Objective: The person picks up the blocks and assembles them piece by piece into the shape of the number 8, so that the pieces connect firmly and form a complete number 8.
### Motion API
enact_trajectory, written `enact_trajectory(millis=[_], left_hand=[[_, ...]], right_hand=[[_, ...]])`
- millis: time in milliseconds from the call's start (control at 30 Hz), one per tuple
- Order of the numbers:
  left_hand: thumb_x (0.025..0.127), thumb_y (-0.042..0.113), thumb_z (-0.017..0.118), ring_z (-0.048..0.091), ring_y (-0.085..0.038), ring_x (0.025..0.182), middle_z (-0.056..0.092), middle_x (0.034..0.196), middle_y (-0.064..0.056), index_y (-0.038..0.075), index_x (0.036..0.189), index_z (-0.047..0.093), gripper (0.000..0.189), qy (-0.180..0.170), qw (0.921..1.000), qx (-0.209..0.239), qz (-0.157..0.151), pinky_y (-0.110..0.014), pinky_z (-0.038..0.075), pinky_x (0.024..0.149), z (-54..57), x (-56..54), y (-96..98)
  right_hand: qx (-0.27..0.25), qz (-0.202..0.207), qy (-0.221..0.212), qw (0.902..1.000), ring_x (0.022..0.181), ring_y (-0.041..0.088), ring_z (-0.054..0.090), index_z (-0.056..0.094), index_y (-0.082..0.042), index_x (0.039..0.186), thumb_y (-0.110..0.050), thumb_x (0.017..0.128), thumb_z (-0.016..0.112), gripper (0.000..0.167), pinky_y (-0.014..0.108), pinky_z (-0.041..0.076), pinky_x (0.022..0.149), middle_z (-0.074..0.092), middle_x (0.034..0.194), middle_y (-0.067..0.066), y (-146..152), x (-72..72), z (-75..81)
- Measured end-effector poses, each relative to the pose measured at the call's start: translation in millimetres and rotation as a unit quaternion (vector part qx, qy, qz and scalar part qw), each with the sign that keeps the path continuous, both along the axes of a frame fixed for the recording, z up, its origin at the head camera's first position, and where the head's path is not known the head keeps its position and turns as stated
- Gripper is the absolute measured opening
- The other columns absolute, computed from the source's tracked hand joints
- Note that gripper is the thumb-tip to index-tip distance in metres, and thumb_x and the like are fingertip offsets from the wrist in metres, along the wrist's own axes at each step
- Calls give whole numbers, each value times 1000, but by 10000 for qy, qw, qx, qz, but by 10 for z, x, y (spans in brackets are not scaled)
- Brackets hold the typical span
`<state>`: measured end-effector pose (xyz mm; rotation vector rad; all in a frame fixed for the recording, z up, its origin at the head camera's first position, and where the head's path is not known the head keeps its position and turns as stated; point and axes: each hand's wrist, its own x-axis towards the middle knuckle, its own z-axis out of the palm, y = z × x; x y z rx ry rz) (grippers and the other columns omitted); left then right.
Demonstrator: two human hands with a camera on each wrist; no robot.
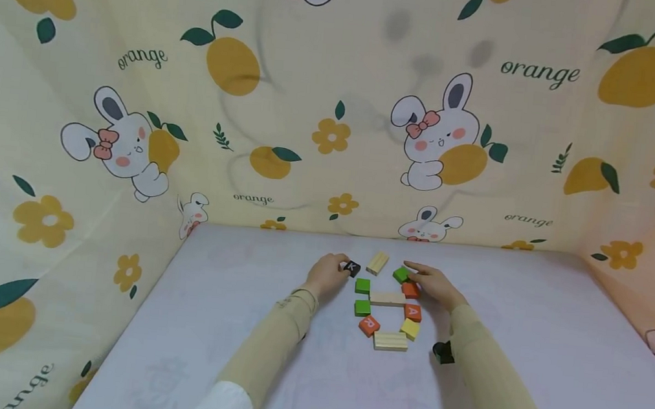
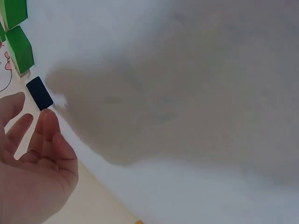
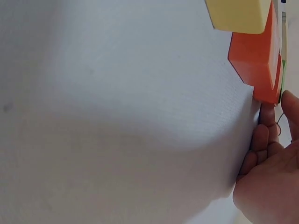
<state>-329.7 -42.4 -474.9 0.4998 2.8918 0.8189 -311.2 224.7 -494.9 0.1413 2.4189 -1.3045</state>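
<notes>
My left hand (image 1: 328, 274) has its fingertips at a black block (image 1: 352, 268) marked K, pinching its left edge between thumb and fingers. In the left wrist view the dark side of that block sits right at the fingertips. On the other side, my right hand (image 1: 436, 284) takes a green block (image 1: 401, 274) between index finger and thumb, the index reaching along its far side. Just below that block lies a red block (image 1: 410, 291); in the right wrist view, the lower fingers lie curled close beside a red block (image 3: 254, 60).
Between the hands, blocks form a ring: green blocks (image 1: 363, 286) at left, a red A block (image 1: 413, 312) and yellow block (image 1: 410, 329) at right, a red R block (image 1: 369, 326) lower left. Wooden planks lie across the middle (image 1: 387, 299), at the bottom (image 1: 391, 341) and behind (image 1: 377, 263).
</notes>
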Motion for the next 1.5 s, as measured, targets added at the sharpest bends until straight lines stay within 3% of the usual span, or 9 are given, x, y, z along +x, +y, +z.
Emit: enact_trajectory(millis=[267, 500, 1233, 1500], left_hand=[[92, 20, 55, 61, -22, 96, 65, 108, -11, 12, 123, 59, 32, 62, 9998, -1, 173, -36, 49, 81, -21, 29, 60], [95, 20, 51, 58, -27, 112, 63, 118, -13, 13, 125, 58, 32, 2, 9997, -95, 221, -41, 47, 93, -8, 56, 91], [93, 22, 54, 61, -21, 107, 66, 112, -7, 18, 117, 64, 27, 81, 9988, -331, 343, -37, 49, 88, -89, 4, 157], [92, 22, 55, 62, -19, 101, 67, 109, -7, 17, 115, 66, 25, 101, 9994, -248, 218, -35, 49, 85, -33, 65, 214]], right_hand=[[149, -27, 79, 9999, 137, 43, 18, 33, -18, 145, -30, 99, 39, 48, 63, 11, 110, 22, 152, 21, -7, 38, 34], [141, 19, 169, 9998, 138, 42, 19, 32, -18, 145, -30, 99, 40, 49, 62, 12, 110, 22, 152, 21, 9, 58, 18], [52, -9, 174, 9998, 137, 41, 22, 33, -18, 145, -31, 99, 41, 49, 62, 14, 110, 24, 151, 22, 25, 76, -5], [-39, -113, 114, 9999, 138, 41, 19, 32, -19, 145, -31, 99, 40, 49, 62, 13, 110, 23, 152, 21, 17, 87, -11]])
